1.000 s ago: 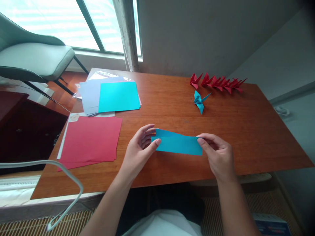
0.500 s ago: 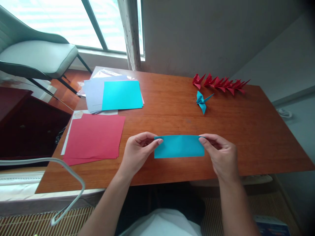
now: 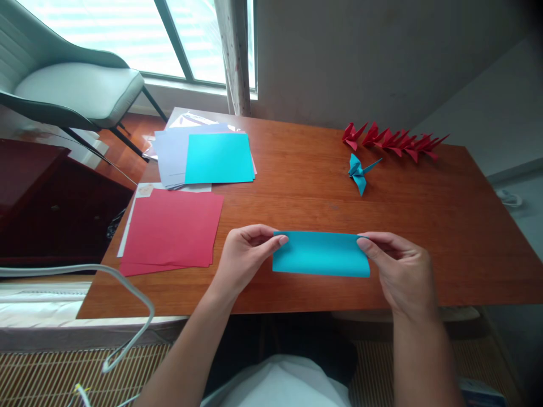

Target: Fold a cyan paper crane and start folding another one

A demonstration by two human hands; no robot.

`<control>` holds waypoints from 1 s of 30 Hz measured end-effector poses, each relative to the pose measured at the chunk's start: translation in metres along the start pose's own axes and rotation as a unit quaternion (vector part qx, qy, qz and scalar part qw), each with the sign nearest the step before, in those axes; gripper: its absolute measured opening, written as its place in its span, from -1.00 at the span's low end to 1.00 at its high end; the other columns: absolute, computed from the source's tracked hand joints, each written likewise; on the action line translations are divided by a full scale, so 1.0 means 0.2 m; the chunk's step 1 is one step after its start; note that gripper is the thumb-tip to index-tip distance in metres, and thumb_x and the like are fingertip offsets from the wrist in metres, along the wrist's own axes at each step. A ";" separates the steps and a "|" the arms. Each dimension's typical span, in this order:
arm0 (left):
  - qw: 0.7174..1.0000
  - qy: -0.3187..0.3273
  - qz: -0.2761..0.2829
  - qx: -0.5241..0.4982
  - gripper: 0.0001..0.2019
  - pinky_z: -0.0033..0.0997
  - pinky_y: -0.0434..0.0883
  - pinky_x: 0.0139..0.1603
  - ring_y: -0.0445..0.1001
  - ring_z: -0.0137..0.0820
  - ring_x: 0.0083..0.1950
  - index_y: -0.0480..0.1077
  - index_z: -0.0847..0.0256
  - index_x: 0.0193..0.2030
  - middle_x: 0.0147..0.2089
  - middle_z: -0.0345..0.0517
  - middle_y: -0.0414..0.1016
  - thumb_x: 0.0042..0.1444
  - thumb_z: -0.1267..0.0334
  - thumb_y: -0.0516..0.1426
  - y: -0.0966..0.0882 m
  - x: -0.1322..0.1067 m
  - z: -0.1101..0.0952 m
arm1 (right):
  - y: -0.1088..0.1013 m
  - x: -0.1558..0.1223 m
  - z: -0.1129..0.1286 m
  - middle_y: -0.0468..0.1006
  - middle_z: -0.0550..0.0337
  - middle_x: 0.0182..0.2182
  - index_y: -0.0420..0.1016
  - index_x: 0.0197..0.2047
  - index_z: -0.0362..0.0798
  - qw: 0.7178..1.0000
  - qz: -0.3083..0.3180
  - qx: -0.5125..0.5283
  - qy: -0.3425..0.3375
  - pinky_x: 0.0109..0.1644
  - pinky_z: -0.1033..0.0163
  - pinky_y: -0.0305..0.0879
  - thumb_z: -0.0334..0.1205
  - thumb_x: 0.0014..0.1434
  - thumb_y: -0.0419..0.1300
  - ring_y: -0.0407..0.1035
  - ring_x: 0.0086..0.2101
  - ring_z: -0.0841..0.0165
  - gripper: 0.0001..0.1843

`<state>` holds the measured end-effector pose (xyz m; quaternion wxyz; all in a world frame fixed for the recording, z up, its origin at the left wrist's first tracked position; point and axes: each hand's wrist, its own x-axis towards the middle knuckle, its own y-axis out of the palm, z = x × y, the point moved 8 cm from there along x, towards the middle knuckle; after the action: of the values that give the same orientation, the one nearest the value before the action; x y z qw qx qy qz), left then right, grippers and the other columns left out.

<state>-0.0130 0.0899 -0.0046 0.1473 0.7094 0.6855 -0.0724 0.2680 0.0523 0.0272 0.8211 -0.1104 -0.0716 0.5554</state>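
A blue sheet of paper [image 3: 320,254], showing as a long rectangle, is held up by its two top corners over the near part of the wooden table. My left hand [image 3: 248,257] pinches its upper left corner between thumb and fingers. At the upper right corner, my right hand [image 3: 396,268] grips it the same way. Behind the sheet, to the right, sits a folded blue paper crane [image 3: 358,174]. Several red paper cranes [image 3: 392,140] stand in a row beyond it.
Left on the table [image 3: 297,198] lie a stack of red paper [image 3: 173,229] and, behind it, blue sheets [image 3: 219,158] over pale paper [image 3: 169,155]. A white curved tube [image 3: 127,282] crosses the near left corner. A chair [image 3: 80,90] stands by the window.
The whole view has shifted slightly, so the table's things appear farther right. Both hands keep their pinch; the sheet's right end now dips a little lower and nearer.
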 end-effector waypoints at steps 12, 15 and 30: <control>0.999 -0.012 0.014 -0.041 -0.74 -0.55 0.36 -0.45 0.46 -0.47 -0.44 0.58 0.25 -0.42 -0.45 -0.19 0.56 -0.15 0.16 0.48 0.00 0.01 0.01 | 0.00 0.00 0.00 0.72 0.15 -0.34 0.70 -0.27 0.06 1.000 0.001 -0.007 0.001 -0.31 0.19 0.52 -0.10 0.00 0.51 0.59 -0.36 0.25 -0.78; 0.999 -0.014 0.011 -0.047 -0.73 -0.52 0.39 -0.43 0.49 -0.45 -0.43 0.59 0.24 -0.41 -0.43 -0.17 0.59 -0.17 0.16 0.48 0.00 0.01 0.01 | 0.00 0.00 0.00 0.72 0.14 -0.33 0.70 -0.26 0.06 1.000 0.004 -0.010 -0.003 -0.31 0.19 0.52 -0.09 0.01 0.50 0.59 -0.35 0.25 -0.78; 0.998 -0.010 0.014 -0.065 -0.74 -0.55 0.42 -0.40 0.52 -0.46 -0.39 0.59 0.24 -0.41 -0.42 -0.19 0.59 -0.21 0.22 0.50 0.00 0.01 0.02 | 0.00 -0.01 0.00 0.72 0.16 -0.32 0.70 -0.25 0.07 1.000 0.000 -0.001 0.005 -0.30 0.19 0.49 -0.13 0.00 0.51 0.58 -0.35 0.26 -0.79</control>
<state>-0.0116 0.0904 -0.0085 0.2009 0.7068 0.6775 -0.0328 0.2681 0.0510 0.0271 0.8214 -0.1137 -0.0684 0.5548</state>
